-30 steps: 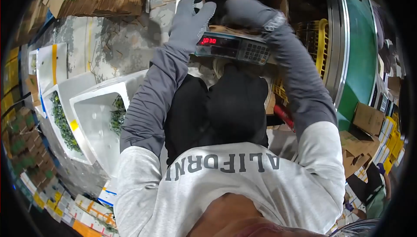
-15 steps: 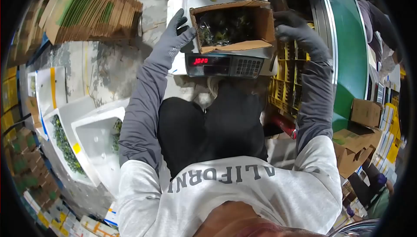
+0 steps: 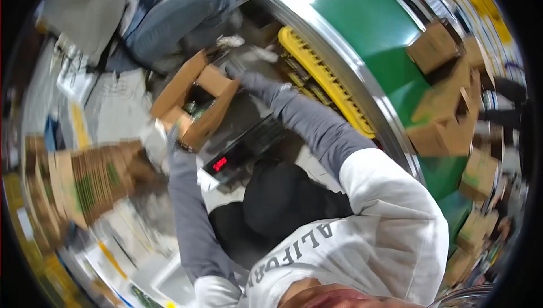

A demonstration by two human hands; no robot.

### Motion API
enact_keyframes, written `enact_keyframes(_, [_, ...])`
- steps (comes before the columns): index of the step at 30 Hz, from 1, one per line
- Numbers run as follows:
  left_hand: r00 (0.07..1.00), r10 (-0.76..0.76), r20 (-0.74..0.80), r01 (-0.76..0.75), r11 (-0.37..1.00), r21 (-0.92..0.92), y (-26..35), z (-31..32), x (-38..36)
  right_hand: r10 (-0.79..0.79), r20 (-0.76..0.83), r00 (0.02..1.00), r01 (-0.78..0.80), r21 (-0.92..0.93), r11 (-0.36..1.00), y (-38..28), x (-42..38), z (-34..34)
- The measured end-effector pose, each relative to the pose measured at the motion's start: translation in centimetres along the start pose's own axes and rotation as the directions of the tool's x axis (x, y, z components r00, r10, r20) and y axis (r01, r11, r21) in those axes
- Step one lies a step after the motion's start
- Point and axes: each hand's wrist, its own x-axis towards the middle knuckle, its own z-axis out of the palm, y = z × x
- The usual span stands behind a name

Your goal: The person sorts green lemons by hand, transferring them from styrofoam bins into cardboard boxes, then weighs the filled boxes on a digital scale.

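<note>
An open cardboard box with its flaps up sits between my two gloved hands, tilted relative to my body. Inside it, dark green contents show partly through clear plastic. My left hand grips the near left end, its fingers smeared by motion. At the opposite end, my right hand holds the box by its right side, the fingertips partly hidden. Just nearer to me stands the digital scale, its red display lit but blurred.
A green conveyor belt with a metal edge runs along the right, carrying cardboard boxes. Beside it is a yellow crate. Stacked flattened cartons stand at left. Another person's leg is near the box's far side.
My view has swung to the right. Both hands have closed on the box and shifted it off the scale's middle, turning it at an angle. The display's digits have changed.
</note>
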Motion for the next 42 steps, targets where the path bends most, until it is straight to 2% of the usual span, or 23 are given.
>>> enact_keyframes(3, [0.981,0.138,-0.134,-0.118,0.982,0.147,-0.3,6.2,-2.1,0.148,-0.144,0.978,-0.106,0.265,0.958,0.1,-6.4,-1.5])
enact_keyframes(6, [0.993,-0.061,0.102,0.057,0.998,0.039,-1.5,14.2,-3.5,0.147,0.088,0.985,-0.166,0.701,0.694,-1.6,-12.8,-2.1])
enact_keyframes(9, [0.862,0.064,0.503,-0.354,0.786,0.506,-6.1,21.5,0.2,0.080,0.116,0.990,-0.140,0.731,0.668,0.6,-15.1,-2.8])
enact_keyframes(10, [0.891,-0.062,0.449,-0.112,0.930,0.351,-8.5,27.3,-1.3,0.028,0.139,0.990,-0.122,0.727,0.676,0.4,-16.2,-3.0])
enact_keyframes(11, [0.904,-0.186,0.386,0.136,0.979,0.153,-10.8,33.0,-2.8,0.314,0.144,0.938,-0.318,0.714,0.623,-1.1,-17.1,-3.5])
enact_keyframes(12, [0.824,-0.191,0.533,0.036,0.957,0.287,-14.0,34.0,0.0,0.188,0.207,0.960,-0.278,0.773,0.569,-0.5,-18.4,-4.3])
enact_keyframes(13, [0.947,-0.247,0.208,0.135,0.888,0.439,-15.8,37.8,-2.0,0.227,0.154,0.962,-0.274,0.569,0.776,-0.6,-19.5,-4.8])
enact_keyframes(15, [0.931,-0.132,0.340,-0.213,0.559,0.801,-22.0,38.8,1.3,0.266,0.030,0.964,-0.267,0.017,0.964,-0.7,-21.6,-5.3])
enact_keyframes(17, [0.924,0.069,0.375,-0.381,0.204,0.902,-24.9,40.3,0.7,0.284,-0.043,0.958,-0.279,0.091,0.956,0.3,-23.5,-5.7])
enact_keyframes(21, [0.899,-0.160,0.407,-0.250,0.575,0.779,-23.2,39.9,-0.6,0.414,-0.167,0.895,-0.309,0.438,0.844,2.8,-24.2,-6.5])
enact_keyframes(22, [0.886,-0.044,0.461,-0.435,0.264,0.861,-22.3,38.0,0.9,0.457,-0.166,0.874,-0.305,0.545,0.781,2.8,-23.5,-6.7])
enact_keyframes(26, [0.866,0.315,0.389,-0.420,0.036,0.907,-13.1,28.5,2.1,0.545,-0.048,0.837,-0.356,0.710,0.607,1.2,-20.5,-4.0])
enact_keyframes(27, [0.893,0.324,0.314,-0.339,0.022,0.940,-9.6,24.7,2.2,0.243,0.178,0.954,-0.298,0.671,0.679,4.0,-20.7,-4.8])
enact_keyframes(28, [0.915,0.314,0.251,-0.269,0.013,0.963,-6.5,20.7,1.5,0.252,0.095,0.963,-0.264,0.517,0.814,-2.2,-23.0,-1.6])
enact_keyframes(29, [0.912,0.265,0.313,-0.133,-0.531,0.837,-4.4,15.8,0.6,0.284,0.154,0.946,-0.322,0.528,0.786,-0.9,-22.6,-1.9])
enact_keyframes(30, [0.935,0.344,-0.083,0.024,0.172,0.985,-2.8,12.5,-2.2,0.320,0.207,0.925,-0.381,0.536,0.754,0.4,-21.8,-2.6])
enact_keyframes(31, [0.806,0.366,-0.465,-0.016,0.798,0.602,-1.1,9.3,-5.0,0.322,0.247,0.914,-0.405,0.503,0.764,0.7,-21.1,-2.5])
enact_keyframes(33, [0.700,0.656,-0.282,0.246,0.149,0.958,3.4,-3.3,-6.4,0.320,0.314,0.894,-0.436,0.443,0.783,0.6,-19.0,-2.1])
enact_keyframes(34, [0.702,0.692,-0.168,0.473,-0.277,0.837,6.2,-7.6,-8.9,0.402,0.327,0.855,-0.516,0.466,0.719,0.4,-17.5,-1.5])
enact_keyframes(35, [0.482,0.873,-0.079,0.391,-0.133,0.911,7.3,-9.5,-12.7,0.378,0.360,0.853,-0.515,0.461,0.723,0.1,-16.1,-0.8])
enact_keyframes(36, [0.310,0.857,-0.412,0.145,0.386,0.911,9.5,-9.5,-15.4,0.356,0.389,0.850,-0.513,0.456,0.727,-0.6,-15.0,0.3])
enact_keyframes(38, [0.225,0.676,-0.702,-0.279,0.735,0.618,14.0,-9.6,-19.9,0.333,0.469,0.818,-0.538,0.417,0.733,-3.2,-11.8,4.5])
enact_keyframes(42, [0.200,0.801,-0.565,-0.409,0.592,0.694,22.4,-8.8,-23.6,0.199,0.615,0.763,-0.391,0.194,0.900,-7.6,-3.4,17.8])
